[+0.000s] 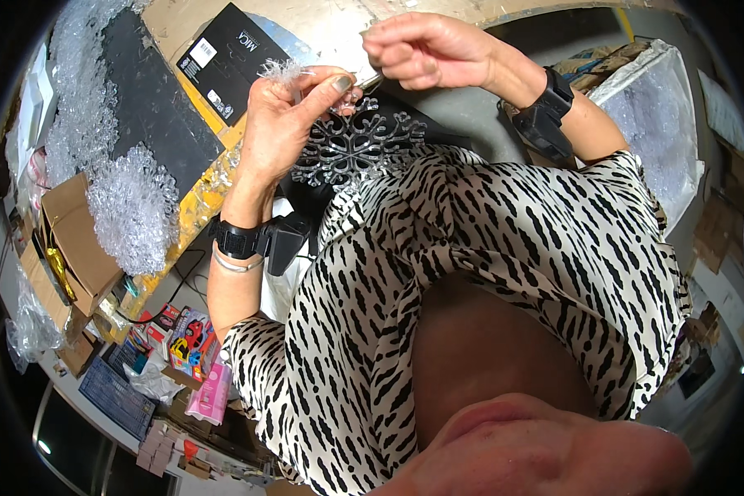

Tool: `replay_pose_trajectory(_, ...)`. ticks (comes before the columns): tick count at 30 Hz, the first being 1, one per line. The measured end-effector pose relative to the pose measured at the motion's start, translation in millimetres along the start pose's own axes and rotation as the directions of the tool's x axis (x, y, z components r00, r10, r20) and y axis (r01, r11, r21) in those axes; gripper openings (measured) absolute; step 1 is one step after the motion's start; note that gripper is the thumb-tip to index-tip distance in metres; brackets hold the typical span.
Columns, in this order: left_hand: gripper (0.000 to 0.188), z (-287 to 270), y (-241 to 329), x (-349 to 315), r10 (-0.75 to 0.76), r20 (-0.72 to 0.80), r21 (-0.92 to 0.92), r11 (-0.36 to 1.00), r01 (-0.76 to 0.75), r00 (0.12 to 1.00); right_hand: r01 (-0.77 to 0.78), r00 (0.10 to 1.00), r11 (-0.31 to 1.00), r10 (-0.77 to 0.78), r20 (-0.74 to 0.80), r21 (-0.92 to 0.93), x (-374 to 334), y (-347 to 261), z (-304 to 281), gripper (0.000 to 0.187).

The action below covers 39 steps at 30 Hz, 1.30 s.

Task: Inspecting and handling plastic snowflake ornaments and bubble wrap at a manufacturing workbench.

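Note:
My left hand (285, 116) is closed, thumb against fingers, with a tuft of fine white, clear-looking strands (281, 71) sticking out of it. Just below those fingers is a clear plastic snowflake (351, 147) with branching arms, over my lap; whether the fingers touch it I cannot tell. To the right, my right hand (430, 54) is raised above the table edge with its fingers curled and pinched together. Whatever lies in that pinch is too small or thin to make out. Both wrists wear black strapped devices.
A black flat box (231, 62) lies on the wooden table (306, 15) beyond my left hand. Heaps of clear plastic snowflakes (132, 207) spread at the left, near an open cardboard box (78, 240). A white-lined container (657, 124) holding clear pieces stands at the right.

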<state>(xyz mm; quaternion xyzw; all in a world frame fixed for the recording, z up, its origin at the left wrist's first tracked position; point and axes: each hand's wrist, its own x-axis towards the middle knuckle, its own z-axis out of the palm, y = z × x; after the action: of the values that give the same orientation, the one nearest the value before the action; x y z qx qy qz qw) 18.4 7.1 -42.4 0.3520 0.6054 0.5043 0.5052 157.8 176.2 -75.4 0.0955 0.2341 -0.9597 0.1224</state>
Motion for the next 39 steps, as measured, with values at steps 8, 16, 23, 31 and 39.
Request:
replay_pose_trajectory(8,0.016,3,2,4,-0.005,0.041,0.092,0.996,0.002,0.999,0.033,0.994,0.968,-0.057,-0.090,-0.248,8,-2,18,0.028)
replay_pose_trajectory(16,0.017,-1,-1,7,-0.078,0.040,0.037,0.996,0.076,0.996,0.198,0.967,0.374,-0.228,0.117,-0.906,-4,-2,28,0.024)
replay_pose_trajectory(23,0.013,-4,4,7,-0.130,0.067,-0.106,0.985,0.137,0.989,0.163,0.978,0.399,-0.183,0.096,-0.902,-16,2,11,0.017)
replay_pose_trajectory(31,0.012,-8,0,7,-0.134,0.048,-0.146,0.979,0.140,0.990,0.212,0.973,0.794,-0.116,0.199,-0.570,-15,9,-1,0.021)
replay_pose_trajectory(39,0.011,-2,-11,1,0.188,-0.022,0.017,0.982,-0.187,0.982,0.032,0.978,0.923,-0.109,-0.180,-0.382,-10,11,29,0.035)
